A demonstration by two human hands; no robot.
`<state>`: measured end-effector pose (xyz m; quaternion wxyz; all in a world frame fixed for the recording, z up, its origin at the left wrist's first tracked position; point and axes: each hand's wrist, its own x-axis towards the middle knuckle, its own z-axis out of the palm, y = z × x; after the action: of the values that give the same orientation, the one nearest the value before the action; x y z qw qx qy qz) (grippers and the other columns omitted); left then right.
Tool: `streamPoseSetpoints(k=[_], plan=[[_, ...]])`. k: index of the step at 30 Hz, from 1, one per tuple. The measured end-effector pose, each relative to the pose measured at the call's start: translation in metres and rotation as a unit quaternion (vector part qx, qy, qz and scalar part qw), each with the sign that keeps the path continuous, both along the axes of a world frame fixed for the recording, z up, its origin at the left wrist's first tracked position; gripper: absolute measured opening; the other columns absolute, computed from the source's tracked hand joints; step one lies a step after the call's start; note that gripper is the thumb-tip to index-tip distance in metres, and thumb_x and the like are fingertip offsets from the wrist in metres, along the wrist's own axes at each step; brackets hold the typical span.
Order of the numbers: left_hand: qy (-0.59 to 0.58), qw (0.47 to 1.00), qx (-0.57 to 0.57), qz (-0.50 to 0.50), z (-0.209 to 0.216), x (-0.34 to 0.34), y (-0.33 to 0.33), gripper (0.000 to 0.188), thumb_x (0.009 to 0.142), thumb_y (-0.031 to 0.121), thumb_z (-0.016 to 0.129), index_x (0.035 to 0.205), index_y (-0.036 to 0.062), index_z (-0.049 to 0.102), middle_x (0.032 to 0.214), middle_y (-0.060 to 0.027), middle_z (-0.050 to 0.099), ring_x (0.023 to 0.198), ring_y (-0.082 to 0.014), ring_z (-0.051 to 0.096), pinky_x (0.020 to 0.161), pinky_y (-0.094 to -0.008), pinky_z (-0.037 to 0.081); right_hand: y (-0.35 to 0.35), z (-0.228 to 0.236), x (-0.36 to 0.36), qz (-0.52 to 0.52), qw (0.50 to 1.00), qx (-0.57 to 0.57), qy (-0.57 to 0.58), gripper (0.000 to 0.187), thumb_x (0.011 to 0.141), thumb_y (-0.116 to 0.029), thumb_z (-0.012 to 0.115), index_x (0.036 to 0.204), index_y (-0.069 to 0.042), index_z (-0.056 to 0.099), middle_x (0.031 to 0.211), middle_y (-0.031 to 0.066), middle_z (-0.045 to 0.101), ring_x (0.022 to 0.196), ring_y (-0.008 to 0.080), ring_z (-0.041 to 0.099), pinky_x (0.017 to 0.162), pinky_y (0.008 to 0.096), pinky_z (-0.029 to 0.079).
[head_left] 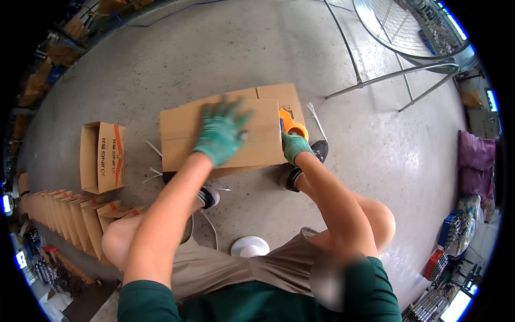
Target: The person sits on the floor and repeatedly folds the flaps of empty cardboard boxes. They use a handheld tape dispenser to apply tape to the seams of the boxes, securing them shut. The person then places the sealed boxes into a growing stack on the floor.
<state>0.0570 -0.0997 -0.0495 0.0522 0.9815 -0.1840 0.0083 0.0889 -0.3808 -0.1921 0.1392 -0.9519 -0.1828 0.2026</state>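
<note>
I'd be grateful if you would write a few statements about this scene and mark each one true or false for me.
1. The left hand is over a brown carton with its fingers spread. True.
2. The right hand is bare. False: the right hand wears a green glove.
3. An orange tape dispenser is beside the right hand. True.
4. The row of cartons stands at the right of the picture. False: the row of cartons is at the lower left.
5. A large fan on metal legs stands at the upper right. True.
6. The purple bundle is at the far left. False: the purple bundle is at the far right.
</note>
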Motion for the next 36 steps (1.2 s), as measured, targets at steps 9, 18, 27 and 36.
streamPoseSetpoints(k=[9, 18, 27, 36], plan=[[0.01, 0.83, -0.363, 0.424, -0.039, -0.043, 0.132, 0.1, 0.085, 0.047, 0.076, 0.158, 0.0086, 0.02, 0.161, -0.0232, 0.028, 0.144, -0.0407, 0.036, 0.114, -0.0451, 0.039, 0.056, 0.064, -0.011, -0.078, 0.987, 0.112, -0.086, 0.035, 0.101, -0.031, 0.053, 0.127, -0.009, 0.059, 0.116, 0.0234, 0.067, 0.103, 0.0406, 0.065, 0.086, 0.0469, 0.052], [0.198, 0.456, -0.718, 0.488, 0.074, -0.068, 0.219, 0.082, 0.09, 0.08, 0.042, 0.139, 0.0148, 0.051, 0.133, -0.0104, 0.06, 0.118, -0.0268, 0.058, 0.088, -0.0523, 0.054, 0.041, 0.157, -0.003, -0.073, 0.794, 0.59, 0.13, 0.068, 0.089, 0.001, 0.063, 0.152, -0.005, 0.037, 0.15, 0.0089, 0.046, 0.131, 0.0181, 0.049, 0.103, 0.032, 0.044], [0.402, 0.434, -0.755, 0.284, 0.149, -0.135, 0.291, 0.088, 0.088, 0.071, 0.058, 0.152, 0.0136, 0.042, 0.151, -0.0132, 0.049, 0.135, -0.0324, 0.048, 0.104, -0.06, 0.044, 0.097, 0.162, 0.011, -0.001, 0.837, 0.544, 0.064, 0.038, 0.098, -0.011, 0.057, 0.133, -0.002, 0.049, 0.136, 0.009, 0.051, 0.121, 0.022, 0.055, 0.103, 0.036, 0.049], [0.226, 0.451, -0.622, 0.6, 0.02, -0.215, 0.372, 0.046, 0.101, 0.038, 0.053, 0.137, 0.0092, 0.054, 0.126, -0.0141, 0.064, 0.109, -0.032, 0.065, 0.093, -0.0534, 0.056, 0.244, 0.204, 0.001, 0.007, 0.917, 0.362, 0.166, 0.05, 0.102, -0.025, 0.059, 0.148, -0.01, 0.046, 0.144, 0.0125, 0.055, 0.123, 0.0207, 0.055, 0.104, 0.0317, 0.043]])
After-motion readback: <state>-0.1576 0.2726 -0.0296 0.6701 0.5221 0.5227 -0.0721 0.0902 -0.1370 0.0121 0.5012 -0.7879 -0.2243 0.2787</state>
